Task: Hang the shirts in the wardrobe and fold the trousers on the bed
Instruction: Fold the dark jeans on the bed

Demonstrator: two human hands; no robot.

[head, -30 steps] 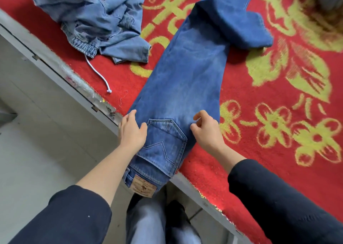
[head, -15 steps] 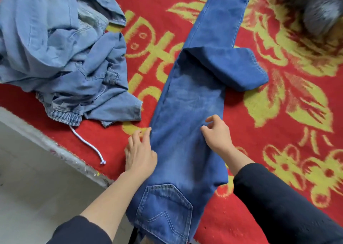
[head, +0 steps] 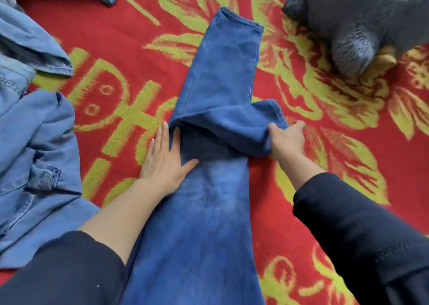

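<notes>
Blue jeans lie lengthwise down the middle of the red and yellow bed blanket, one leg running up to its hem, the other flipped sideways to the right. There's bare blanket either side of the legs, but a pile of lighter denim clothes crowds the left edge and a grey plush toy sits top right. The left hand lies flat, fingers straight, pressing the jeans' left edge at the fold. The right hand grips the end of the flipped leg. The waistband is cut off at the bottom, and so is most of the toy.
</notes>
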